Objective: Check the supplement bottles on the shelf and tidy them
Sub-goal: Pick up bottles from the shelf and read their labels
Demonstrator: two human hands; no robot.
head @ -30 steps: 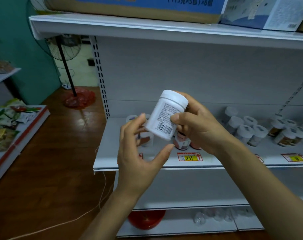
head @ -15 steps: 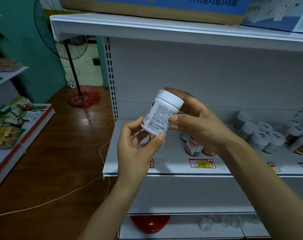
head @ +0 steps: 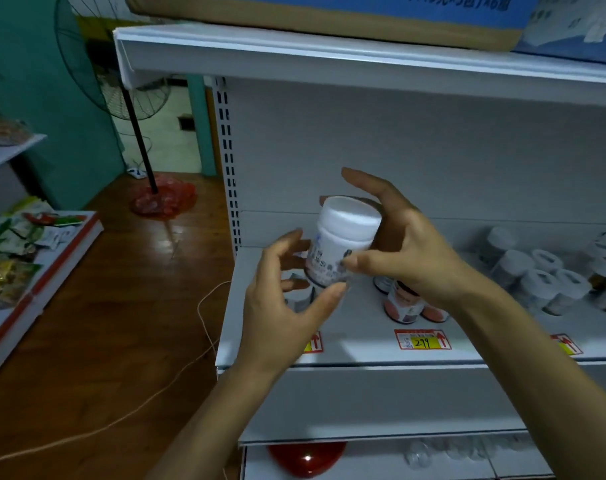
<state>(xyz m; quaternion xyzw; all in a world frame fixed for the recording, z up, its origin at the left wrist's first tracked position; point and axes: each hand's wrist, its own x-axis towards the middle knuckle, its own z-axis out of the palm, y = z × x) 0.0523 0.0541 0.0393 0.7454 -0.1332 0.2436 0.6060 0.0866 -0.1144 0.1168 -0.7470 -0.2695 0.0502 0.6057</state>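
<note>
A white supplement bottle (head: 341,239) with a white cap and a printed label is held up in front of the middle shelf (head: 364,351). My left hand (head: 287,313) grips its lower part between thumb and curled fingers. My right hand (head: 402,251) holds its right side, thumb on the label and fingers arched behind the cap. Behind my hands two bottles with red labels (head: 403,304) stand on the shelf. A group of several white-capped bottles (head: 537,278) stands further right.
Yellow price tags (head: 422,339) line the shelf's front edge. A cardboard box (head: 329,12) lies on the top shelf. A standing fan (head: 135,109) and a cord (head: 128,414) are on the wooden floor to the left. Snack packets (head: 10,251) fill a side rack.
The bottle has turned more upright, its cap now toward me, and sits lower. My right fingers have spread behind the cap. The view has shifted left.
</note>
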